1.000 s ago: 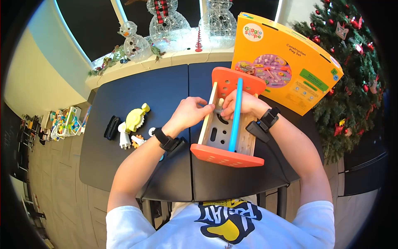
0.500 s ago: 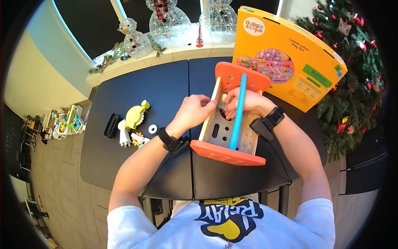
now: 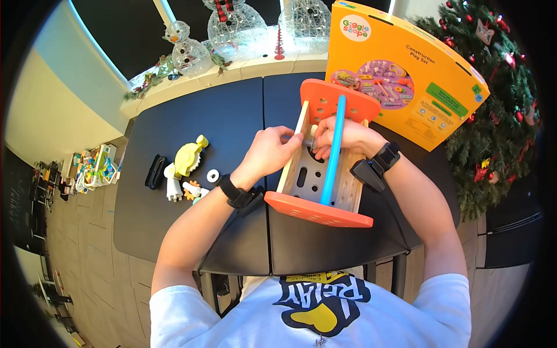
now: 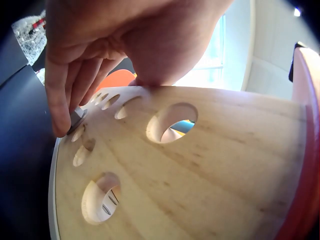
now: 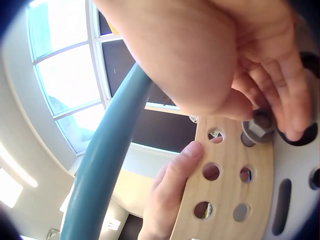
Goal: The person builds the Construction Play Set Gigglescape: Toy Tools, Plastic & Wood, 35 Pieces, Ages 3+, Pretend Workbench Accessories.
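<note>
A toy toolbox (image 3: 318, 210) with red end panels, a blue bar handle (image 3: 333, 153) and holed wooden sides stands tilted on the table. My left hand (image 3: 271, 152) grips the top of its left wooden side (image 4: 200, 165), thumb over the inner face and fingers down the outer one. By those outer fingertips is a small grey piece (image 4: 77, 118), mostly hidden. Reaching in beneath the handle, my right hand (image 3: 353, 138) has its thumb and fingers around a grey hex-head bolt (image 5: 259, 126) at a hole in that side. Below lies the grey holed base (image 5: 295, 200).
Left of the toolbox lie a yellow-green toy saw (image 3: 187, 159), a white toy piece (image 3: 173, 184), an orange gear (image 3: 190, 190), a white ring (image 3: 213, 175) and a black case (image 3: 156, 173). A yellow box (image 3: 406, 75) stands behind, beside a decorated tree (image 3: 487, 139).
Both hands keep their places at the toolbox's left side, with the right fingers shifting slightly at the bolt. The toolbox sits a little higher in the head view.
</note>
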The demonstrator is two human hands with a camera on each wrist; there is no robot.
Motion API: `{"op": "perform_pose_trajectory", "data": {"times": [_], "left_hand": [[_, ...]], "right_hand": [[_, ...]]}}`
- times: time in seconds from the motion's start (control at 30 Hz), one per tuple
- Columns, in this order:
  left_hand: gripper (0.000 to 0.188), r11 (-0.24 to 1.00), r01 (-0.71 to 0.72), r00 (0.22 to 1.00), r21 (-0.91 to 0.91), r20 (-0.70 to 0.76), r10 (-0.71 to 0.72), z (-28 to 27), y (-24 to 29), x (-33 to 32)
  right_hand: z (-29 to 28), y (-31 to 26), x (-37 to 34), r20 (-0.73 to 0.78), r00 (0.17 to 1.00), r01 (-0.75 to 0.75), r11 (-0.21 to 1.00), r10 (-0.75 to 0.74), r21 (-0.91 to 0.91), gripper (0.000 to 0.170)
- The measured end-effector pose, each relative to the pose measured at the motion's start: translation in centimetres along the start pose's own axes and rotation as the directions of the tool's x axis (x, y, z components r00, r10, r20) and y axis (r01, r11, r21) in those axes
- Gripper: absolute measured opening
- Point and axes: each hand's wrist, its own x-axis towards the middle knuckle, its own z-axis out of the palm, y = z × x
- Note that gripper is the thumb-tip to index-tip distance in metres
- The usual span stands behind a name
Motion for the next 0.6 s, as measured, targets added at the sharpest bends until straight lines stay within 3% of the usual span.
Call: {"op": "perform_pose_trajectory", "data": {"times": [0.23,0.53,0.6], "left_hand": [[0.057,1.0,-0.011,1.0,0.005,-0.002,0.011,0.1,0.0,0.0],[0.056,1.0,-0.017,1.0,-0.004,-0.004,0.017,0.1,-0.2,0.0],[0.056,1.0,-0.018,1.0,-0.004,-0.004,0.018,0.1,-0.2,0.1]], "right_hand": [[-0.1,-0.2,-0.1,0.052,0.999,0.016,0.986,-0.008,-0.168,0.029],[-0.7,0.9,1.5,0.175,0.98,-0.086,0.995,0.093,-0.046,0.034],[-0.4,1.0,1.1,0.128,0.992,-0.005,0.991,0.022,-0.134,0.034]]}}
